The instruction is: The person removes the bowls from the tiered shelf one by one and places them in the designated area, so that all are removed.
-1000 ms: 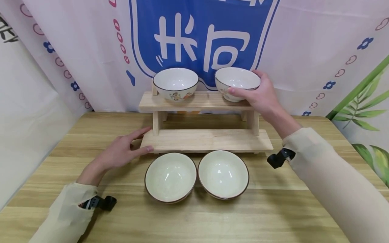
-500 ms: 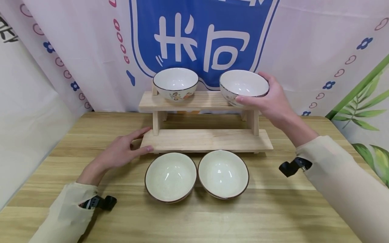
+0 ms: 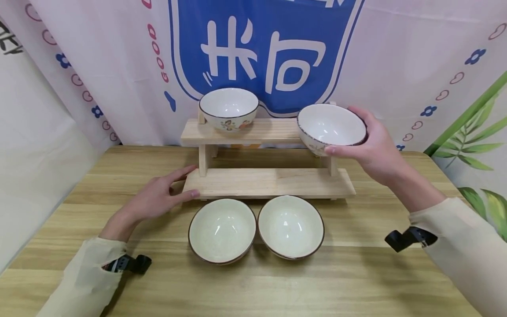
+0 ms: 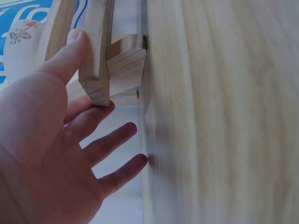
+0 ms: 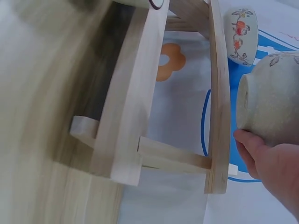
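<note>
My right hand (image 3: 380, 152) grips a white bowl (image 3: 332, 125) with a dark rim and floral outside, thumb in front. In the right wrist view, this bowl (image 5: 273, 102) is tilted, its base apart from the upper board. A matching flowered bowl (image 3: 229, 110) stands on the left of the two-tier wooden stand (image 3: 269, 181). My left hand (image 3: 158, 196) holds the left end of the lower board (image 4: 97, 60) between thumb and forefinger, other fingers spread. Before the stand, a cream bowl (image 3: 222, 231) and another cream bowl (image 3: 291, 226) sit side by side, brown-rimmed.
Everything rests on a wood-grain table (image 3: 253, 290). Behind the stand hangs a printed cloth (image 3: 396, 66) with a blue emblem. The right-hand wall bears painted green leaves (image 3: 471, 145).
My right hand has lifted the flowered bowl from the upper board and brought it right and nearer to me. My left hand and the other bowls have stayed put.
</note>
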Demonstrator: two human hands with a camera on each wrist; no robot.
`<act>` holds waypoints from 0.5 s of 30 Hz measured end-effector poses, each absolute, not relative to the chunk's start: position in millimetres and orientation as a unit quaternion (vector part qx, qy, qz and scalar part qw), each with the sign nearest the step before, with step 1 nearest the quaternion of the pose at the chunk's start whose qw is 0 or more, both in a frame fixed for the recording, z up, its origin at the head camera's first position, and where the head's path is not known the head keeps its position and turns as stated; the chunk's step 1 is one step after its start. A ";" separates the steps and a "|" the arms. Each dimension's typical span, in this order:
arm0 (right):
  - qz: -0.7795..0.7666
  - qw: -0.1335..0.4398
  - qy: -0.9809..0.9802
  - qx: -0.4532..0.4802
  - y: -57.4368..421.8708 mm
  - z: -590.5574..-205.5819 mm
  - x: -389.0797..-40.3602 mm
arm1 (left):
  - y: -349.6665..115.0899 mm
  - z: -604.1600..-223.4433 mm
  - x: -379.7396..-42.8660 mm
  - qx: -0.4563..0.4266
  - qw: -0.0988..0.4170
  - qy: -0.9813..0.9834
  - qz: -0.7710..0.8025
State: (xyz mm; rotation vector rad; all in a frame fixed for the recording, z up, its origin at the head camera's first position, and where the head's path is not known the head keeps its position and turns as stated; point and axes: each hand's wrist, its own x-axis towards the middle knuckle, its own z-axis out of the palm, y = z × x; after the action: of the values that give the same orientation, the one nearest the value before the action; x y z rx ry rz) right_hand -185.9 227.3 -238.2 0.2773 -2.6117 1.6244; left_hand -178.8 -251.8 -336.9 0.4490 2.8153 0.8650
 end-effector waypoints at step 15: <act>0.589 0.004 -0.797 0.135 250.3 -258.8 -154.4 | -251.2 -335.2 -178.2 0.142 0.088 0.945 0.283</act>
State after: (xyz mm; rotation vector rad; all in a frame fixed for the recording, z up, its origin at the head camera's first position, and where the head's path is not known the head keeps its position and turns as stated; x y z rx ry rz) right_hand -154.4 250.3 -258.8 0.4224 -2.4979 1.8443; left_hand -178.2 -251.2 -335.2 0.4224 2.8128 0.8418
